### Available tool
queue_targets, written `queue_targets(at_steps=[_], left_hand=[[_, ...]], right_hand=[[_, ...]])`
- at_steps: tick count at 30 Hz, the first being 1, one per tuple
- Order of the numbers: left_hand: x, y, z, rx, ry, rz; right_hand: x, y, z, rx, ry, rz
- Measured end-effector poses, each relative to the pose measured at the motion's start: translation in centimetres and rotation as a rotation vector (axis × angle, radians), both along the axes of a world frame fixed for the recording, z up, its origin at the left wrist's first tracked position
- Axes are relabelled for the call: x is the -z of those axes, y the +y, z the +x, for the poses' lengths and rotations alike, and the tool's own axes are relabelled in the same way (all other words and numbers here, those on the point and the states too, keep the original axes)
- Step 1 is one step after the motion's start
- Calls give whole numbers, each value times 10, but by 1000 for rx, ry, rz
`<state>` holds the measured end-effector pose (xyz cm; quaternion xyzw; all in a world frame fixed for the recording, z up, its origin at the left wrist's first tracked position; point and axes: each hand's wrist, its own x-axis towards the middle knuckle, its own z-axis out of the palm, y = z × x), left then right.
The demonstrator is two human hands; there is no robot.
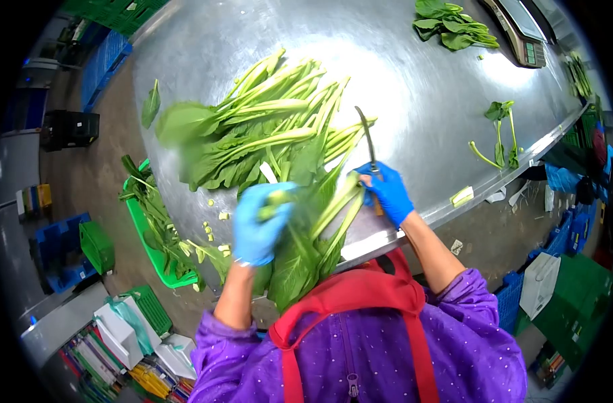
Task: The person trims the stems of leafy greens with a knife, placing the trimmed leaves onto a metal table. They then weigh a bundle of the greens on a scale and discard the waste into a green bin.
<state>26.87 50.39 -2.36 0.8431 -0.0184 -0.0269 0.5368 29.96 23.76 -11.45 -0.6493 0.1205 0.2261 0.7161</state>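
My left hand (258, 225), in a blue glove and blurred by motion, is curled around a piece of leafy greens. In my right hand (389, 193), also gloved in blue, is a knife (367, 133) with a thin dark curved blade pointing away from me. The right thumb and fingers also touch the cut ends of a bunch of leafy greens (300, 262), whose broad leaves hang toward my red apron at the table edge. Just beyond my hands lies a large pile of leafy greens (273, 114), stems pointing away and right.
The metal table (206, 40) also bears a smaller bunch of greens (454, 27), a digital scale (521, 30) and loose trimmings (501, 134). A green basket (145, 228) of leaf scraps stands below the left edge. Blue crates (106, 67) are on the floor.
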Motion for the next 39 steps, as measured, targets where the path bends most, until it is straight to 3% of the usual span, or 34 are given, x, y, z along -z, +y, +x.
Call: queue_targets(at_steps=[1,2,4,6,7,8,10,12,14,16,18,21,24,26,28,31,39], left_hand=[[-15,17,-7,-166,-2,-218],[-36,32,-6,-234,-155,-277],[-78,61,-3,-363,-452,-393],[-95,97,-14,-165,-475,-752],[-97,110,-8,14,-393,-663],[-101,86,-6,-250,-327,-424],[-82,60,9,-325,-198,228],[-53,53,20,-63,-191,351],[-30,46,33,28,-118,426],[-25,34,56,210,-487,526],[-37,19,71,349,-485,655],[-31,14,71,336,-68,151],[-42,4,61,178,346,-252],[-40,-1,54,72,513,-492],[-32,-7,47,38,498,-462],[-21,-10,40,62,444,-399],[-35,-15,18,-38,595,-656]], right_hand=[[15,-13,3,69,-187,-165],[23,-19,8,138,-371,-330],[-16,-8,29,44,-411,-276],[-25,20,51,-57,-456,-151],[-31,37,64,-162,-510,-385],[-33,54,77,-278,-458,-564],[-3,77,96,-388,-609,-815],[6,84,108,-502,-586,-846],[-7,77,105,-472,-548,-650],[-40,66,99,-478,-420,-417],[-79,56,88,-505,-195,-145],[-110,41,78,-453,-93,-56],[-87,37,58,-34,-398,-13],[-83,29,40,-115,-504,-208],[-76,32,29,-204,-720,-516],[-68,41,25,-225,-723,-531],[-63,49,19,-276,-709,-507]])
